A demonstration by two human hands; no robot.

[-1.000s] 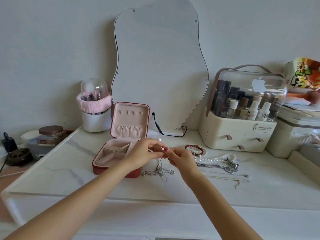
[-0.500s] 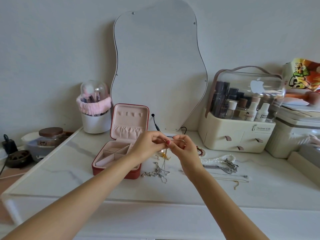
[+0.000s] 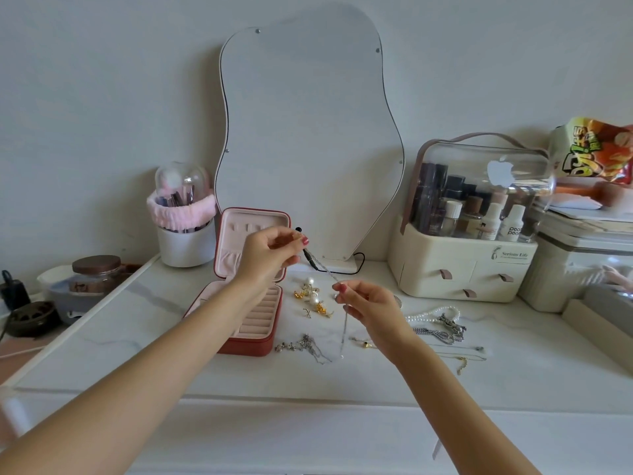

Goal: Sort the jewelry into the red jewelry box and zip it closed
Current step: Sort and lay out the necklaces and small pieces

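The red jewelry box (image 3: 251, 347) stands open on the white marble table, its pink lid upright. My left hand (image 3: 267, 255) is raised in front of the lid and pinches one end of a thin silver chain (image 3: 343, 334). My right hand (image 3: 368, 303) pinches the same chain lower down, and the rest hangs to the tabletop. On the table lie pearl and gold earrings (image 3: 310, 296), a silver tangle (image 3: 308, 347), a pearl strand (image 3: 428, 315), a grey chain (image 3: 442, 334) and a thin gold chain (image 3: 462, 359).
A wavy mirror (image 3: 308, 138) leans on the wall behind. A brush holder (image 3: 185, 231) stands left of the box, a cream cosmetics organizer (image 3: 462, 265) on the right. Jars (image 3: 92, 275) sit off the table's left edge.
Both hands have lifted and drawn apart, stretching the chain up off the table. The left hand rose toward the lid; the earrings beneath are now uncovered.
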